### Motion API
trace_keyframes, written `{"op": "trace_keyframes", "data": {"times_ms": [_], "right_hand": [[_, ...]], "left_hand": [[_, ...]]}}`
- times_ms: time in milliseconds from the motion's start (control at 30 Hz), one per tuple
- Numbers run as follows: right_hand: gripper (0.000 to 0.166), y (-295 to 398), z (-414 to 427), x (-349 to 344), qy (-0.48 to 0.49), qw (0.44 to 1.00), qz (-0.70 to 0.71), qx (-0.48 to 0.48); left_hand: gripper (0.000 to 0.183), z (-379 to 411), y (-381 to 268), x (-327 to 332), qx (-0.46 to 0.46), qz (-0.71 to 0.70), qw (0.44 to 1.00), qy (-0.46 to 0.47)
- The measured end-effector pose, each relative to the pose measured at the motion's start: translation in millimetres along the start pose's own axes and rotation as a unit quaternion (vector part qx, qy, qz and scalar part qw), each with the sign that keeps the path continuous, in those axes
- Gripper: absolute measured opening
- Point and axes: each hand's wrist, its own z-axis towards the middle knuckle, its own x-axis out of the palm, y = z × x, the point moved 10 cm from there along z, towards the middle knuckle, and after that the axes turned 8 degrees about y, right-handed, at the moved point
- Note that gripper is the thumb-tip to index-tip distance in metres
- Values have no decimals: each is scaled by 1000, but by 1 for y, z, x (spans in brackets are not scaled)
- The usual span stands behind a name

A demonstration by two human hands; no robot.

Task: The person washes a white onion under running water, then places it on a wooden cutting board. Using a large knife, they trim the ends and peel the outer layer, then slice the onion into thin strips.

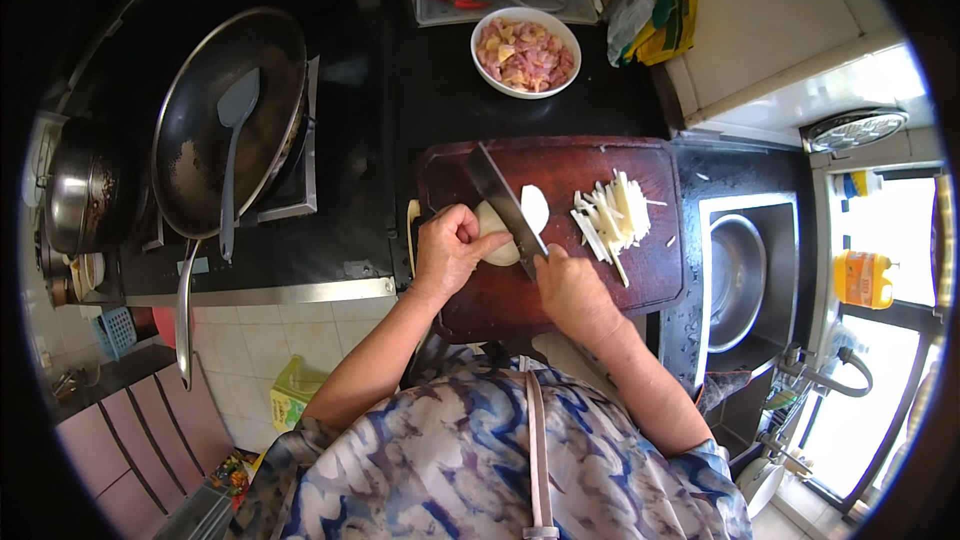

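Note:
On a dark red wooden cutting board (480, 315), my left hand (448, 247) holds a pale, peeled vegetable (495, 234), thumb and fingers pressed on it. My right hand (574, 289) grips the handle of a cleaver (504, 195), whose broad blade stands against the vegetable's cut side. A white slice (535, 208) lies just right of the blade. Further right is a pile of thin white strips (616, 216). The cleaver's handle is mostly hidden in my fist.
A white bowl of cut raw meat (525, 52) stands beyond the board. At the left, a wok (202, 157) holding a grey spatula (238, 101) rests on the stove. The sink, with a metal basin (739, 281), is at the right.

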Motion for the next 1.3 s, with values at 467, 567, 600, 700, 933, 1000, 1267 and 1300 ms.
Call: {"op": "trace_keyframes", "data": {"times_ms": [467,567,600,700,933,1000,1267,1300], "right_hand": [[19,13,-45,-34,23,998,15,50],[18,13,-48,-34,31,998,13,60],[18,13,-48,-34,33,998,13,60],[18,9,-51,-35,39,997,27,64],[18,9,-46,-32,62,994,27,83],[19,9,-43,-31,57,995,23,79],[25,7,-23,1,45,992,-48,108],[24,5,-14,10,37,992,-54,107]], "left_hand": [[45,0,5,-1,-33,-14,999,4],[45,0,6,-1,-17,-8,1000,-1],[45,-1,5,-2,-19,-9,1000,-1],[44,-1,4,-1,-30,-13,999,3],[44,-2,0,-3,-35,-6,999,3],[44,-2,-5,-4,-28,12,1000,0],[45,-4,4,-3,-24,19,1000,-8],[45,-2,5,0,-22,13,1000,-2]]}}
